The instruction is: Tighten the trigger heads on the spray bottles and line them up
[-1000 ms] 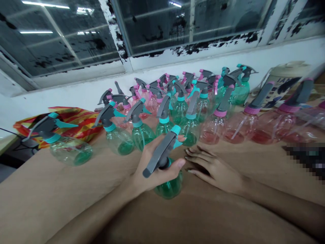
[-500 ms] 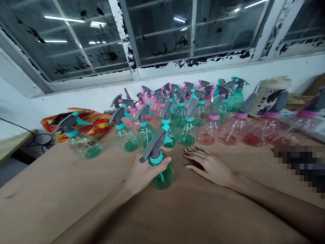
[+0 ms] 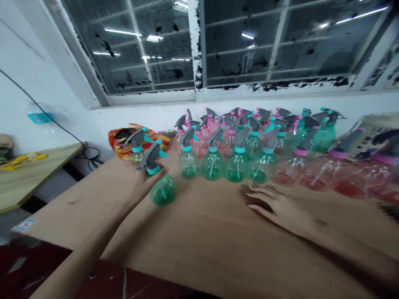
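Observation:
A green spray bottle [image 3: 163,191] with a grey trigger head and turquoise collar is gripped at its neck by my left hand [image 3: 146,180], towards the left of the table. Behind it, partly hidden, stands another green spray bottle [image 3: 136,155]. My right hand [image 3: 276,205] rests with fingers spread on the brown table [image 3: 199,232], holding nothing. Just beyond its fingertips is a row of clear green spray bottles [image 3: 236,166]. The row carries on to the right with pink spray bottles [image 3: 314,176].
More pink and green spray bottles crowd behind the front row, against the wall below the window [image 3: 277,50]. A red and yellow bag [image 3: 121,153] lies at the back left. A beige printed container [image 3: 378,128] stands far right. Leftwards is a wooden side table [image 3: 52,174] with black cable.
My left hand has carried the green spray bottle leftwards, close to the lone green bottle. My right hand stays spread on the table. The view has swung left.

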The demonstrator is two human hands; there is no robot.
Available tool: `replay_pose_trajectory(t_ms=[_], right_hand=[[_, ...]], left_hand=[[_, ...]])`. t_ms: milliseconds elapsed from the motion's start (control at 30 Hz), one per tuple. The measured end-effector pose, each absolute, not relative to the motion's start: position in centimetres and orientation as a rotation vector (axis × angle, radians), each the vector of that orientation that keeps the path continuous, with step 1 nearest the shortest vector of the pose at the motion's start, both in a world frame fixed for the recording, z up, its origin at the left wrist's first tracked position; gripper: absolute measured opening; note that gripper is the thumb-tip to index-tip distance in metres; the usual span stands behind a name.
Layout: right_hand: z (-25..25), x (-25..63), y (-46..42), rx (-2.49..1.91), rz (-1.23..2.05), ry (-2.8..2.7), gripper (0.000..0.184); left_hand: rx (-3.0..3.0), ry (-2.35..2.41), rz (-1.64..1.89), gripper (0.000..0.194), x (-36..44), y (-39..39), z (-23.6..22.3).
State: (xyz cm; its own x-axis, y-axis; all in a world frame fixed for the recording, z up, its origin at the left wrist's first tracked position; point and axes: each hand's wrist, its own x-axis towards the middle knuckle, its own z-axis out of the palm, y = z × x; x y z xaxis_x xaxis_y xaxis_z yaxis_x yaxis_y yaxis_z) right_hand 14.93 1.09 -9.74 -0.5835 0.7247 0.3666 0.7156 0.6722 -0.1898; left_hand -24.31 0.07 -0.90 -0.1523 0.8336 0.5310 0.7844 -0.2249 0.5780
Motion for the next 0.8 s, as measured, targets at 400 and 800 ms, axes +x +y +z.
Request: replay_pose_trajectory(t_ms=[400,800], right_hand=[[-2.1,2.9,2.3,-1.164,0.276,-2.197,0.033],[-0.8,-4.0,6.0,-1.290,0.449,-2.116,0.070]], left_hand=[[2.001,2.059,1.448,0.035,-25.4,5.4,-2.5],[2.018,2.052,1.461,0.035,-25.6,7.6,-3.0]])
